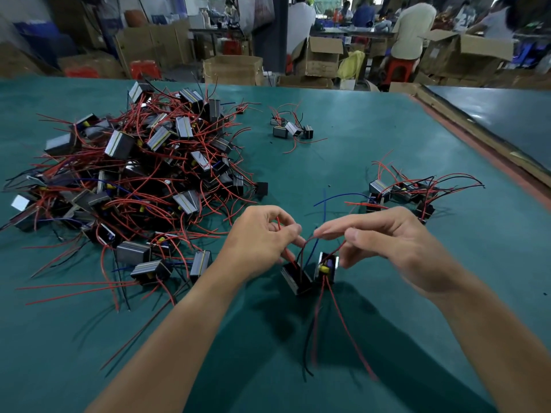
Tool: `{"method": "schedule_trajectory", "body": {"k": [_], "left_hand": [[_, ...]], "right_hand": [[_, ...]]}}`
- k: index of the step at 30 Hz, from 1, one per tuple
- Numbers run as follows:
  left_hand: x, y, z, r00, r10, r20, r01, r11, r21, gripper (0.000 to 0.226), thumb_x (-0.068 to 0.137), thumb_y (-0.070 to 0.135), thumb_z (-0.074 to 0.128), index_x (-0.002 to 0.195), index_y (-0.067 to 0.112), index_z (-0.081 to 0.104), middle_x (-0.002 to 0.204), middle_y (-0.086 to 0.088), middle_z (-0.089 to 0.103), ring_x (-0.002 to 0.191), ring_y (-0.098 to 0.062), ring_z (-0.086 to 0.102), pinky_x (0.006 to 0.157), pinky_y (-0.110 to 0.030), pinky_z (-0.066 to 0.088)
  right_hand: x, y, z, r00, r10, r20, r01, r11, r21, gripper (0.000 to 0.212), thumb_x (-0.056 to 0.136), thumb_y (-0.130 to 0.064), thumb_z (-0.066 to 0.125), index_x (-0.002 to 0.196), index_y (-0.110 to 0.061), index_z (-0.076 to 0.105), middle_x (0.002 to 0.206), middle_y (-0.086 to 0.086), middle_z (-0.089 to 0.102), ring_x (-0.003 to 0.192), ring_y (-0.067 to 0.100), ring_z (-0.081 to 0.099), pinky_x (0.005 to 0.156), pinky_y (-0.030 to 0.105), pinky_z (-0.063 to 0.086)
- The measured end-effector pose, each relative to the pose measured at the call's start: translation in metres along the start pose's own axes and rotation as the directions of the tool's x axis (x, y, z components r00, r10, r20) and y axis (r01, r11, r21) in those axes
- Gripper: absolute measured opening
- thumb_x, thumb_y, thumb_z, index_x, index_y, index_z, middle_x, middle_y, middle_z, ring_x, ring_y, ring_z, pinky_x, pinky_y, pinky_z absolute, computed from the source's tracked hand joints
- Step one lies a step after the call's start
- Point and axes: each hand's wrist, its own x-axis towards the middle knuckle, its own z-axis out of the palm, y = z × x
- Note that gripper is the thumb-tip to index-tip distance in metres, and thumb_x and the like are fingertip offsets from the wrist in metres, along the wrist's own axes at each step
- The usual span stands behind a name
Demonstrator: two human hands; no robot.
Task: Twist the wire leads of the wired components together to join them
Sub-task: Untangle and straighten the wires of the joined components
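Your left hand (pixel 262 238) and right hand (pixel 387 239) each pinch wire leads (pixel 335 249) above the two components (pixel 298 278) at the near side of the table (pixel 387 138), so hold the ends side by side and roll them tight.

table: big teal-green cloth-covered tabletop (pixel 372 150), reddish strip (pixel 483 153) down its right edge
next door: dark grey shiny tabletop (pixel 507 120), right beside that strip
floor behind: open brown cardboard boxes (pixel 232 70), crumpled yellow plastic bag (pixel 353 65)
way back: person in a beige shirt (pixel 414 28) on a red plastic stool (pixel 398 68), facing away
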Motion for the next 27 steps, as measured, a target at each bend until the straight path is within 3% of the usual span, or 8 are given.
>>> {"method": "schedule_trajectory", "body": {"k": [3, 8, 12, 15, 22, 27], "left_hand": [[0.001, -0.002, 0.004, 1.0, -0.009, 0.002, 0.009, 1.0, -0.019, 0.016, 0.087, 0.021, 0.074, 0.079, 0.012, 0.062, 0.061, 0.004, 0.072, 0.05, -0.013, 0.065, 0.047, -0.022, 0.048], [-0.003, -0.001, 0.005, 1.0, 0.029, 0.005, -0.029, 0.997, -0.071, 0.044, 0.059, 0.031, 0.092, 0.077, 0.012, 0.056, 0.061, -0.001, 0.069, 0.05, -0.013, 0.055, 0.051, -0.022, 0.041], [-0.006, 0.005, 0.003, 0.997, 0.007, 0.072, -0.001, 0.996, -0.084, 0.045, 0.059, 0.028, 0.091, 0.077, 0.012, 0.054, 0.056, -0.002, 0.064, 0.044, -0.013, 0.052, 0.045, -0.02, 0.042], [-0.008, 0.008, 0.005, 0.987, -0.034, 0.157, 0.054, 0.99, -0.127, 0.046, 0.06, 0.023, 0.09, 0.079, 0.011, 0.05, 0.055, -0.006, 0.064, 0.045, -0.018, 0.059, 0.043, -0.021, 0.044], [-0.01, 0.005, 0.004, 0.968, -0.036, 0.248, 0.065, 0.992, -0.109, 0.034, 0.075, 0.005, 0.082, 0.077, 0.011, 0.049, 0.058, -0.007, 0.067, 0.045, -0.015, 0.059, 0.044, -0.022, 0.044], [-0.009, 0.002, 0.011, 0.974, -0.011, 0.228, 0.027, 0.997, -0.069, 0.037, 0.073, 0.02, 0.086, 0.072, 0.014, 0.049, 0.056, -0.006, 0.067, 0.042, -0.014, 0.055, 0.042, -0.016, 0.035]], "right_hand": [[-0.001, -0.001, 0.0, 0.994, 0.0, 0.11, -0.004, 0.999, 0.034, 0.031, 0.085, -0.012, 0.052, 0.101, -0.019, 0.078, 0.108, 0.01, 0.074, 0.073, 0.024, 0.066, 0.07, 0.031, 0.055], [-0.001, 0.0, -0.004, 0.995, 0.048, 0.093, -0.056, 0.995, 0.077, 0.031, 0.088, -0.018, 0.05, 0.099, -0.013, 0.078, 0.095, 0.019, 0.074, 0.072, 0.028, 0.066, 0.069, 0.03, 0.056], [0.001, -0.003, -0.003, 0.991, 0.108, 0.078, -0.117, 0.986, 0.119, 0.036, 0.09, -0.024, 0.045, 0.095, -0.007, 0.076, 0.09, 0.021, 0.074, 0.071, 0.029, 0.068, 0.066, 0.03, 0.057], [0.002, -0.004, -0.001, 0.99, 0.139, 0.017, -0.14, 0.979, 0.148, 0.031, 0.094, -0.028, 0.054, 0.087, -0.006, 0.076, 0.083, 0.023, 0.073, 0.064, 0.028, 0.069, 0.06, 0.029, 0.057], [0.007, -0.001, -0.002, 0.953, 0.191, -0.235, -0.154, 0.974, 0.165, 0.021, 0.101, -0.012, 0.046, 0.082, -0.009, 0.053, 0.078, 0.018, 0.074, 0.05, 0.022, 0.064, 0.05, 0.026, 0.054], [0.009, 0.003, -0.004, 0.942, 0.055, -0.331, -0.019, 0.994, 0.109, 0.017, 0.088, -0.013, 0.063, 0.073, -0.01, 0.07, 0.076, 0.008, 0.073, 0.055, 0.015, 0.064, 0.054, 0.024, 0.056]]}}
